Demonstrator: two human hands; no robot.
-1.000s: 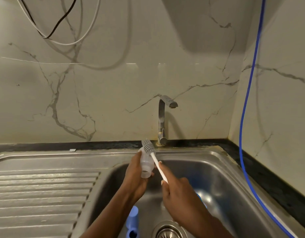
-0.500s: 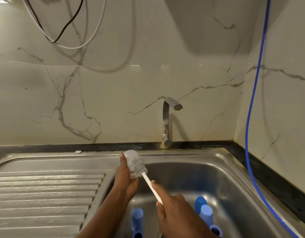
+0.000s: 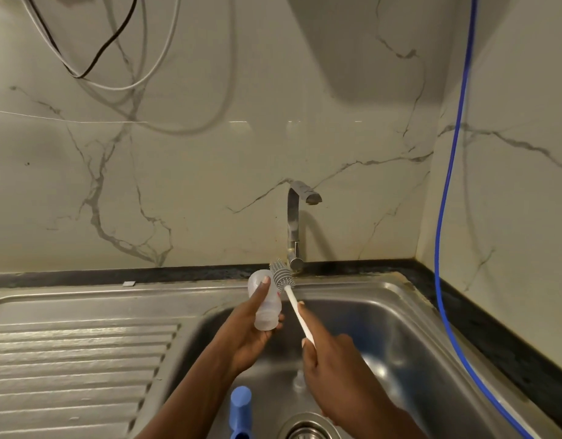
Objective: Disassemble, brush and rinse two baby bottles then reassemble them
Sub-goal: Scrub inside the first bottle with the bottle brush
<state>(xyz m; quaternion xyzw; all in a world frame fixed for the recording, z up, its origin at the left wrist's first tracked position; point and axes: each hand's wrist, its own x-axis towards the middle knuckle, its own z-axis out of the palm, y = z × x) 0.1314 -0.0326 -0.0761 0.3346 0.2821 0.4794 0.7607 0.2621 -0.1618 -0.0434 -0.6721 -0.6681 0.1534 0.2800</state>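
As it tilts, bottle (image 3: pixel 269 312) lies in left hand (image 3: pixel 248 339).

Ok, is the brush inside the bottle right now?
Out: the bottle brush has its gray bristle head fully exposed beside the clear baby bottle, outside its wall.

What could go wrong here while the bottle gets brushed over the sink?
The left hand alone holds the bottle over the sink; if wet, it might slip and fall onto the blue part below. The brush in the right hand has its head outside the bottle, beside it, so a quick stroke could flick water at the wall.
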